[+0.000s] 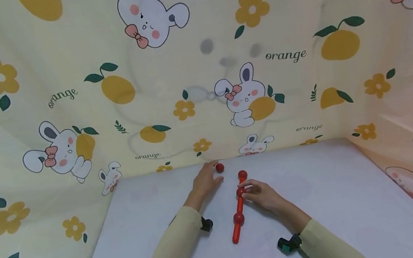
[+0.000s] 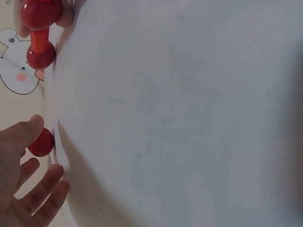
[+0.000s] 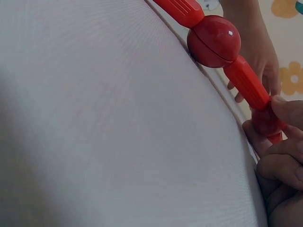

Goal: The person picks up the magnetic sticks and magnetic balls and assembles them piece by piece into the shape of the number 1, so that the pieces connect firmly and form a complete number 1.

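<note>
A chain of red rods and red balls (image 1: 239,204) lies lengthwise on the white table, with a ball at its far end and a bare rod at its near end. My right hand (image 1: 265,195) pinches its middle ball (image 3: 266,121) between thumb and fingers. To the left of the chain's far end sits a loose red ball (image 1: 220,168). My left hand (image 1: 205,183) reaches around this ball with thumb and fingers spread apart. In the left wrist view, the thumb (image 2: 33,126) overlaps the loose ball (image 2: 41,143), while the other fingers are extended below it.
The white table (image 1: 319,201) runs back to a cream cloth (image 1: 182,66) printed with rabbits, oranges and flowers, which also hangs on both sides. Each wrist bears a small black camera (image 1: 289,244). The loose ball is close to the table's back edge.
</note>
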Demonstrator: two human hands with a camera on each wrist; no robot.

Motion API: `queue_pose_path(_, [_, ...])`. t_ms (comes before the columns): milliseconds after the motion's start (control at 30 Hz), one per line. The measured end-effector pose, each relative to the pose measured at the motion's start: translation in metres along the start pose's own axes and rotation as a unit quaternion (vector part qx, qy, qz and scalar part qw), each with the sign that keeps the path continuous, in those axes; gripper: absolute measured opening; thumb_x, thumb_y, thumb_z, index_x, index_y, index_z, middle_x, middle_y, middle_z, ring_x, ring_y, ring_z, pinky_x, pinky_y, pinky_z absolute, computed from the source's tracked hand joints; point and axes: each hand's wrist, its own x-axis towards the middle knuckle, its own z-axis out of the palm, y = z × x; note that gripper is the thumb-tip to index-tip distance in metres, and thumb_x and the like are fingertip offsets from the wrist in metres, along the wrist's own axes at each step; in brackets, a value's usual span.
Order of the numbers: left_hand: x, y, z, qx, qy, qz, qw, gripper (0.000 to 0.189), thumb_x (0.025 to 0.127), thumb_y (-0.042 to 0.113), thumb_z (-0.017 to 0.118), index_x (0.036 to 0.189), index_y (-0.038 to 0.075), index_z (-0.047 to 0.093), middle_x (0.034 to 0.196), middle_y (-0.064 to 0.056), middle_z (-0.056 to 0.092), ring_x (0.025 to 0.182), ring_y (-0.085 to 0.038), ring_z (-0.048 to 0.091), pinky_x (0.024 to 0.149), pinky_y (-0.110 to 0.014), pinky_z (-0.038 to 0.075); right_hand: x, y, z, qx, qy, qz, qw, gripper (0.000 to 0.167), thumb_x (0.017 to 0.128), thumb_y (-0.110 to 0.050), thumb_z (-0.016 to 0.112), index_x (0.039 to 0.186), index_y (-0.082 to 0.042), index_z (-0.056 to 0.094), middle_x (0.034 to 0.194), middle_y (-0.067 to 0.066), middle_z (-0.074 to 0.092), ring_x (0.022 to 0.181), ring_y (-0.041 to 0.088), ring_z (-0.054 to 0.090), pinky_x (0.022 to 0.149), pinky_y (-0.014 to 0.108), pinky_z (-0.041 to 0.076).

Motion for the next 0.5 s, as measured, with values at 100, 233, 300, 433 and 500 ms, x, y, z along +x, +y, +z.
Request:
queue_pose_path(100, [0.001, 0.002, -0.002, 0.003, 0.001, -0.002, 1.0000, 0.069, 0.101, 0.025, 0.078, 0.161, 0.013, 0.047, 0.161, -0.010, 0.051, 0.150, -0.028, 0.048, 0.121, -0.048, 0.041, 0.001, 0.001, 0.000, -0.004, 0.002, -0.003, 1.0000, 0.035, 0.101, -0.023, 0.077, 0.136, -0.018, 0.071, 0.126, 0.005, 0.076, 0.123, 0.030, 0.063, 0.095, 0.043, 0.057])
queue_pose_path(233, [0.004, 0.003, -0.001, 0.009, -0.004, -0.010, 0.9999, 0.068, 0.101, 0.025, 0.078, 0.161, 0.016, 0.047, 0.161, -0.008, 0.052, 0.150, -0.027, 0.049, 0.121, -0.049, 0.041, 0.003, 0.003, 0.000, -0.004, 0.000, -0.004, 1.0000, 0.036, 0.101, -0.022, 0.077, 0.136, -0.017, 0.071, 0.125, 0.006, 0.077, 0.123, 0.031, 0.063, 0.093, 0.041, 0.056])
queue_pose_path(300, [0.007, 0.002, 0.001, 0.012, -0.004, -0.010, 0.9999, 0.068, 0.101, 0.025, 0.078, 0.161, 0.017, 0.048, 0.161, -0.008, 0.052, 0.149, -0.027, 0.049, 0.121, -0.049, 0.041, 0.003, 0.004, 0.000, -0.001, 0.000, -0.002, 1.0000, 0.036, 0.101, -0.022, 0.077, 0.136, -0.017, 0.071, 0.125, 0.006, 0.077, 0.122, 0.031, 0.064, 0.092, 0.039, 0.055])
queue_pose_path(433, [0.011, -0.001, 0.005, 0.028, -0.003, -0.006, 0.9996, 0.064, 0.102, 0.024, 0.076, 0.160, 0.019, 0.049, 0.159, -0.007, 0.054, 0.147, -0.026, 0.051, 0.119, -0.048, 0.043, 0.002, 0.005, -0.001, -0.001, -0.001, -0.007, 1.0000, 0.036, 0.102, -0.023, 0.077, 0.137, -0.017, 0.071, 0.125, 0.006, 0.077, 0.122, 0.030, 0.064, 0.094, 0.041, 0.056])
queue_pose_path(500, [0.011, 0.000, 0.004, 0.034, -0.001, -0.004, 0.9994, 0.061, 0.103, 0.024, 0.075, 0.159, 0.018, 0.051, 0.157, -0.007, 0.055, 0.145, -0.026, 0.053, 0.118, -0.048, 0.045, 0.002, 0.004, -0.001, 0.003, -0.003, -0.008, 1.0000, 0.036, 0.102, -0.023, 0.076, 0.137, -0.017, 0.071, 0.124, 0.005, 0.077, 0.122, 0.029, 0.064, 0.095, 0.042, 0.056])
